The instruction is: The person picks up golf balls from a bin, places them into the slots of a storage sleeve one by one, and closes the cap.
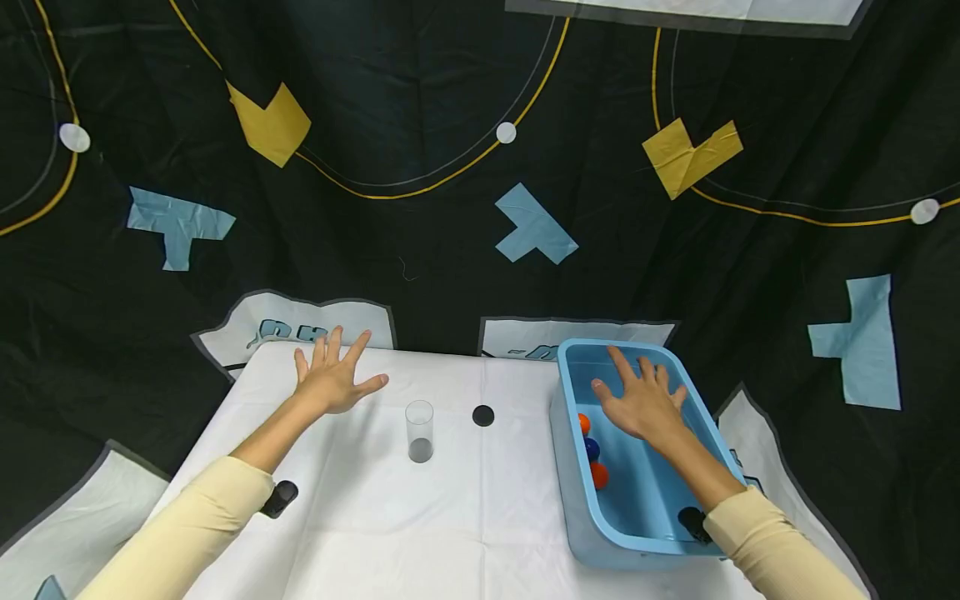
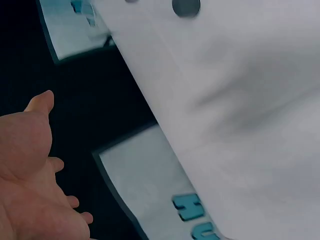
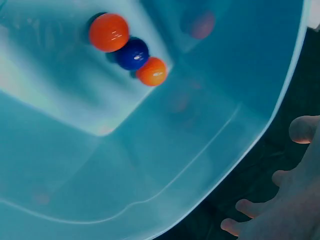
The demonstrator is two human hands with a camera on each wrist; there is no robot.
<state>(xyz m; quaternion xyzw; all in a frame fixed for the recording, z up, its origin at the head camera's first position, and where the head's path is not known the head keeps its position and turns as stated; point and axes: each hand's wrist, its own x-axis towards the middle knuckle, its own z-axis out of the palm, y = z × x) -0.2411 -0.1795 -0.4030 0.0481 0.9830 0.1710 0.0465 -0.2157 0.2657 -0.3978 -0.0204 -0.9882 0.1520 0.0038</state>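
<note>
My left hand (image 1: 328, 385) hovers over the left side of the white table, fingers spread and nothing in it. To its right a clear, empty-looking cup (image 1: 420, 421) stands upright on the table, a dark round spot showing through its base. Above the blue tub (image 1: 570, 492) my right hand (image 1: 642, 405) is held with its fingers spread, also holding nothing. Against the tub's left wall lie an orange ball (image 3: 152, 72), a dark blue ball (image 3: 132, 54) and a red-orange ball (image 3: 109, 32) in a touching row on the floor.
A flat black disc (image 1: 483, 415) lies on the white tabletop (image 1: 420, 533) between cup and tub. The tub stands at the table's right edge. Behind hangs a dark cloth (image 1: 420, 267) with yellow and light blue tape shapes.
</note>
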